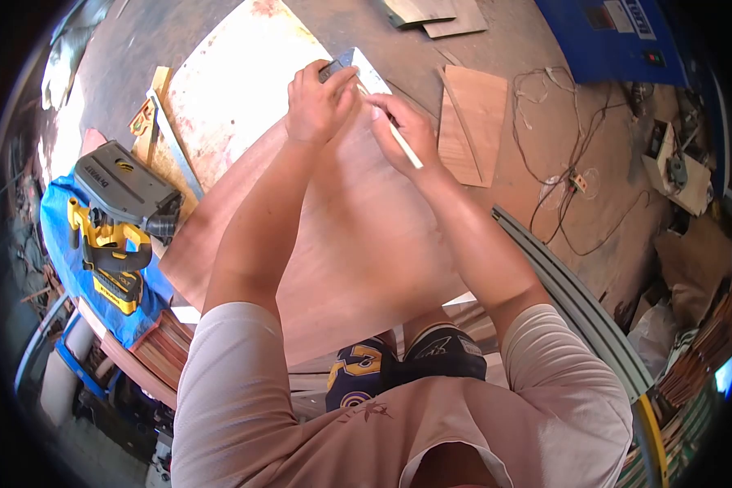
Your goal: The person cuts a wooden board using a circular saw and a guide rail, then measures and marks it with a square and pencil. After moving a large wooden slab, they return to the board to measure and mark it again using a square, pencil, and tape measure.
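A reddish-brown plywood sheet [366,236] lies in front of my body, beneath both arms. At its far corner, my left hand [324,102] is closed on a dark grey tool [331,71] with a bluish metal part; its exact kind is unclear. A pale straight strip [369,73] lies just right of that tool. My right hand [404,130] grips a light-coloured pencil [403,147], slanted with its far end near the left fingers. The pencil's point is hard to make out. Both hands are close together at the sheet's edge.
A yellow-and-black cordless saw [114,236] sits on blue material at left. Beside it are a metal ruler [175,146] and a yellow-framed piece [144,122]. A plywood offcut [472,122], tangled cables [577,138] and a long grey rail [569,293] lie at right.
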{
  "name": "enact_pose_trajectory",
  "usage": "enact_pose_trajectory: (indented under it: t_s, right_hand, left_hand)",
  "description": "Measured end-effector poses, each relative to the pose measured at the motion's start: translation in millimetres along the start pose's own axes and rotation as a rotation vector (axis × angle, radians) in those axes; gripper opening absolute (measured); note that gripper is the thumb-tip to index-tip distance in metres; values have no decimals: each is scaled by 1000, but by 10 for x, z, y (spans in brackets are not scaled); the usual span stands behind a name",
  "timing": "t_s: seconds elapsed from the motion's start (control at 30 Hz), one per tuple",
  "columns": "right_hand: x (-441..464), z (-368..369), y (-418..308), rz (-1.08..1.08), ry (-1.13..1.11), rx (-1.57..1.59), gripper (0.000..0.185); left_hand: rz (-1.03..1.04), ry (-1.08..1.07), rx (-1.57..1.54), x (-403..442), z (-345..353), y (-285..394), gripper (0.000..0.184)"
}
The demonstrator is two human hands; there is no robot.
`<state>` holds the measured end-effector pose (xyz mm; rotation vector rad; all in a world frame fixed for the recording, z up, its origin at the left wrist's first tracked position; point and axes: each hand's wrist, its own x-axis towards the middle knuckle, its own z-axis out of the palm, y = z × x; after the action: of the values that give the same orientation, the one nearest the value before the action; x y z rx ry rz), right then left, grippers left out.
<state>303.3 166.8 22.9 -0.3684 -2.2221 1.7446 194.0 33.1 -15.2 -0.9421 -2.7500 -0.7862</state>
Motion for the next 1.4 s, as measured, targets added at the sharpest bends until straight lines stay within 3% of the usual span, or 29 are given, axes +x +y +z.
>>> enact_pose_trajectory:
  t_s: [0.13, 0.2, 0.4, 0.67, 1.17, 1.4]
  right_hand:
    - [165, 61, 63, -52, 5, -128, 8]
    - [198, 47, 150, -290, -22, -280, 15]
    - [214, 80, 206, -291, -46, -386, 24]
    - [286, 187, 160, -309, -40, -458, 16]
    - [192, 165, 168, -313, -67, -441, 15]
    - [229, 179, 169, -295, -72, -446, 14]
  left_hand:
    - [-56, -28, -36, 8, 6, 6, 31]
    - [-58, -31, -30, 7, 3, -6, 32]
    - [-37, -36, -24, 18, -10, -18, 34]
    - [-41, -11, -21, 28, -27, 40, 37]
    - [-10, 6, 6, -7, 42, -29, 25]
    - [-52, 26, -53, 17, 25, -26, 40]
